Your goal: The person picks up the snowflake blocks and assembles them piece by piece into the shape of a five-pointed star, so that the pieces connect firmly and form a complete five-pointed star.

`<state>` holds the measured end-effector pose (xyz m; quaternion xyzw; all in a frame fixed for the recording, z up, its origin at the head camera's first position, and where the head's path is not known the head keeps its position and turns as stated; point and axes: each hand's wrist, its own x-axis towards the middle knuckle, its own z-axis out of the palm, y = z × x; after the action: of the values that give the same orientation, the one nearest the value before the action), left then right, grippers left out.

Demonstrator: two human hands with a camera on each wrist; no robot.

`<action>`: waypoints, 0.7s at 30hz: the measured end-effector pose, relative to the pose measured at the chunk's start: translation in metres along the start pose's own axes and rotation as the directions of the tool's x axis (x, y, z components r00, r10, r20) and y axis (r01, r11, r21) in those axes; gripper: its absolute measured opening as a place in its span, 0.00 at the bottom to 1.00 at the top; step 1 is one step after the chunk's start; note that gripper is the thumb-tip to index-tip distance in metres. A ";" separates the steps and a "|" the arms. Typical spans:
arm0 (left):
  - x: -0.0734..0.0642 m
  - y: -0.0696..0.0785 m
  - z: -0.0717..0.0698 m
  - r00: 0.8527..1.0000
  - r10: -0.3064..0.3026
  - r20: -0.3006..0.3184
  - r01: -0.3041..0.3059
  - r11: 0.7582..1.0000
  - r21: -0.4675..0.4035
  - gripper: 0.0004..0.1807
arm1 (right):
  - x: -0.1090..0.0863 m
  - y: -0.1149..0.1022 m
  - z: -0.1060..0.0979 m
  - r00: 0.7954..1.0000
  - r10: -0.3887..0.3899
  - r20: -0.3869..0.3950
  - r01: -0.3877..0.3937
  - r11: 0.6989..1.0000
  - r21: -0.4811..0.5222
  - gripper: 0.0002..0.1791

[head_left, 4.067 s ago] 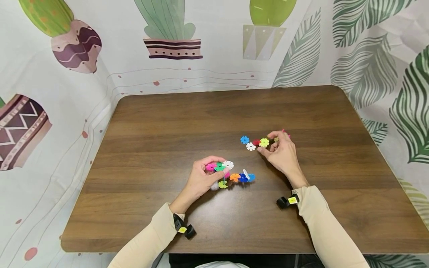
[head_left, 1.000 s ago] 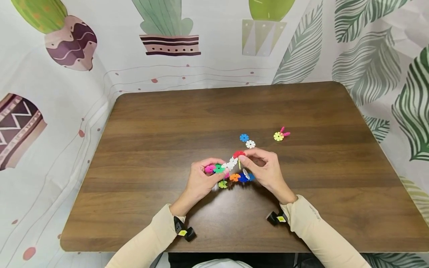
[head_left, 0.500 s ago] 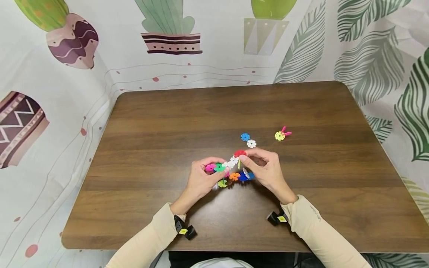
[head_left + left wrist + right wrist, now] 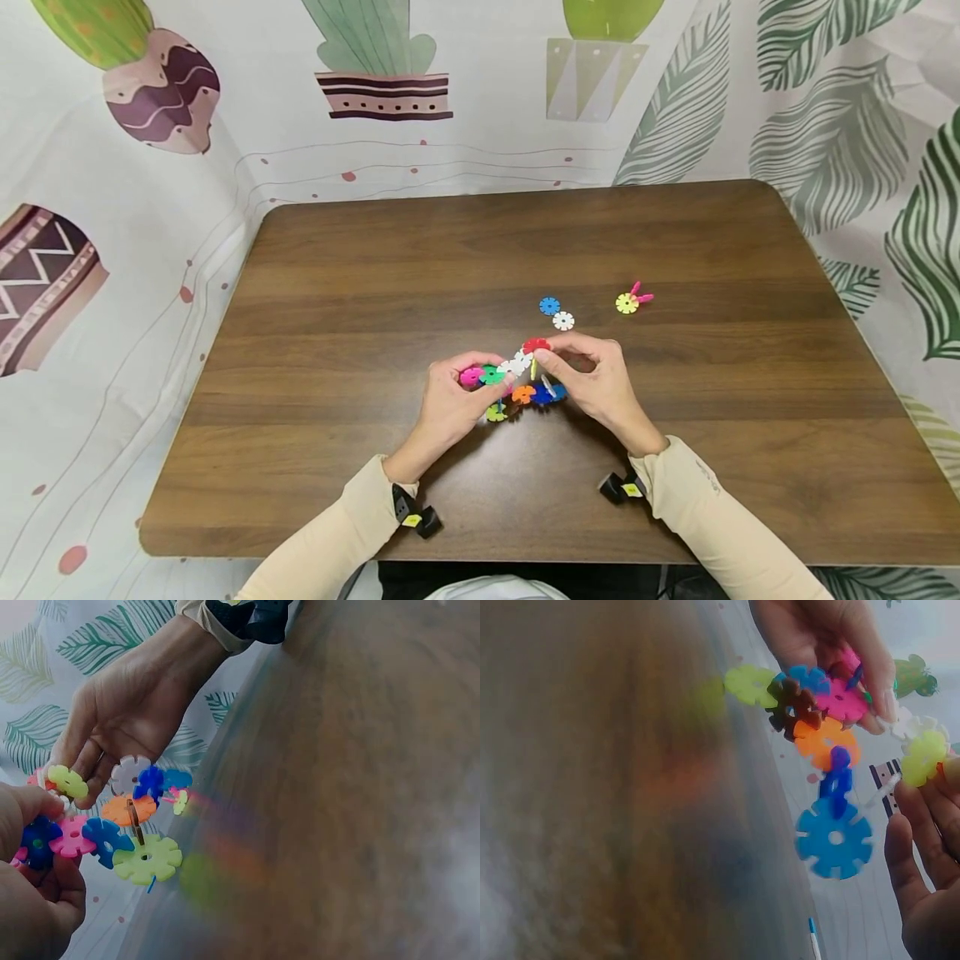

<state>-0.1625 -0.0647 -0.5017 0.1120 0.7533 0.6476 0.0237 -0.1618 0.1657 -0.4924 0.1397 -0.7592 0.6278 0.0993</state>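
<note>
My left hand (image 4: 453,396) grips a chain of snowflake building discs between thumb and fingers. Pink (image 4: 471,377), green (image 4: 491,375) and white discs (image 4: 513,365) run along its top. Below hang a lime disc (image 4: 146,860), a brown disc (image 4: 784,705), an orange disc (image 4: 523,394) and blue discs (image 4: 834,847). On the other side, my right hand (image 4: 592,375) pinches a red disc (image 4: 536,343) with a yellow disc (image 4: 924,759) joined to it, right at the end of the white discs. The fingers hide part of both joints.
Beyond the hands, a blue disc (image 4: 550,306) and a white disc (image 4: 563,321) lie together on the brown table (image 4: 375,275). Further right lies a yellow disc (image 4: 627,303) with two pink pieces attached. Printed cloth hangs behind the table.
My right hand has come left and nearer from the far pieces, bringing the red and yellow discs against the white ones. Over the last second both hands have barely moved.
</note>
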 end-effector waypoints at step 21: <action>0.001 0.003 -0.001 1.000 0.003 0.011 -0.003 1.000 -0.025 0.10 | 0.003 0.001 0.002 0.999 -0.036 -0.004 0.036 0.993 0.114 0.15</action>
<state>-0.1635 -0.0655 -0.4989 0.1163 0.7450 0.6562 0.0283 -0.1645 0.1635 -0.4929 0.1581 -0.7194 0.6685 0.1032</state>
